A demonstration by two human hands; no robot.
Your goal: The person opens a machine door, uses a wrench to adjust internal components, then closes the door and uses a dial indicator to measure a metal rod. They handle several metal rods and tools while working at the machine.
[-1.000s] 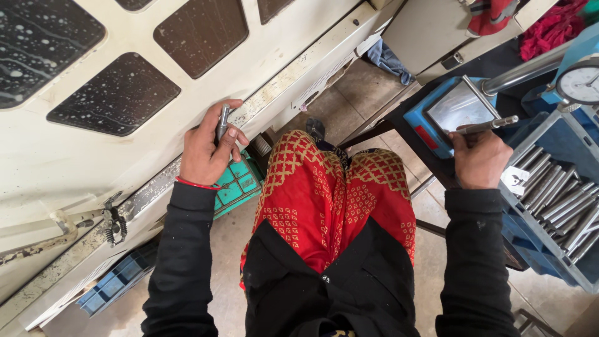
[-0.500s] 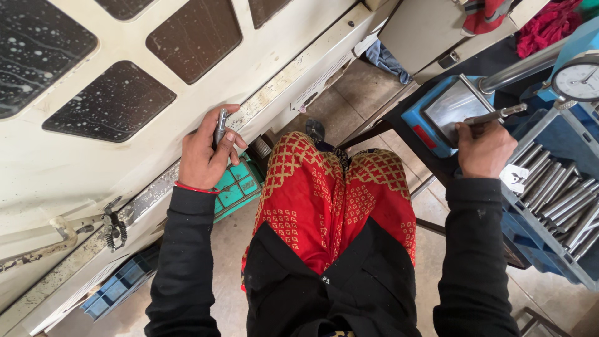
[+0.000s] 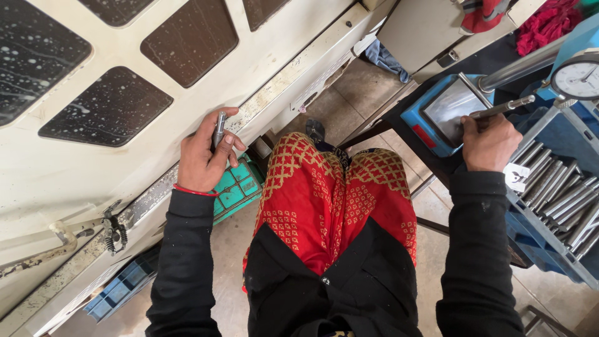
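My left hand [image 3: 204,155] is closed around a short grey metal pin [image 3: 219,128], held upright against the lower rail of a cream machine door [image 3: 125,68]. My right hand [image 3: 490,142] grips another metal rod [image 3: 502,108], its tip pointing up and to the right over a blue block with a shiny steel plate [image 3: 446,112]. A round dial gauge [image 3: 577,78] on a stand sits just beyond the rod's tip. Both arms wear black sleeves; a red thread circles the left wrist.
A blue tray [image 3: 549,237] at the right holds several more metal rods. A green crate [image 3: 234,190] and a blue crate [image 3: 118,290] sit on the tiled floor under the door. Red patterned trousers fill the middle. Red cloth [image 3: 546,25] lies at top right.
My right hand has moved the rod up toward the dial gauge, its tip now past the steel plate. The left hand still holds its pin against the door rail.
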